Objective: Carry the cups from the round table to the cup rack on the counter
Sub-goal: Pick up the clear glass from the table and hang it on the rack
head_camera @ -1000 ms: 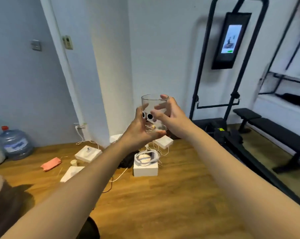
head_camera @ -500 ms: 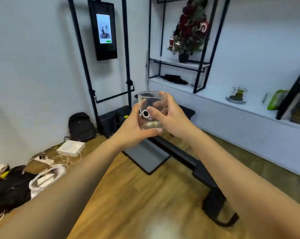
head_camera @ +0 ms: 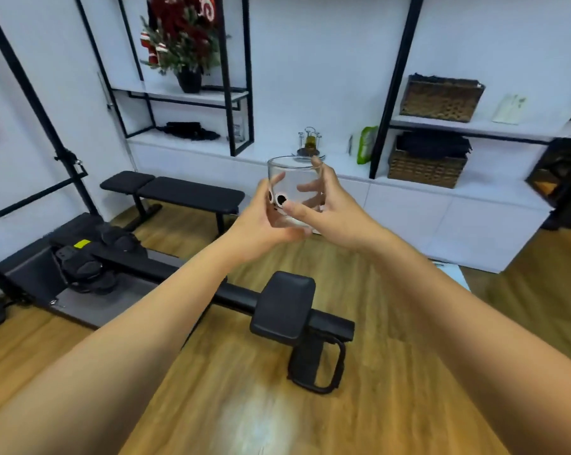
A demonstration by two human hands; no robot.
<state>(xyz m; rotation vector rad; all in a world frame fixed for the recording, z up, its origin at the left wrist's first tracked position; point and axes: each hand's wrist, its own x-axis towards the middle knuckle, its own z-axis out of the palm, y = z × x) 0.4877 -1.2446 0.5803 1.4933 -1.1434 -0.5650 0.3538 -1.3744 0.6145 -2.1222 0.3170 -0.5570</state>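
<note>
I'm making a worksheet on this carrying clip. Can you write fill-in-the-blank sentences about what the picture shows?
1. The glass cup is held by ____ hands.
2. The cup is printed with a pair of cartoon ____.
3. The cup rack stands on the white ____.
4. On the wooden floor below the arms lies a black rowing ____.

Missing words: both; eyes; counter; machine
</note>
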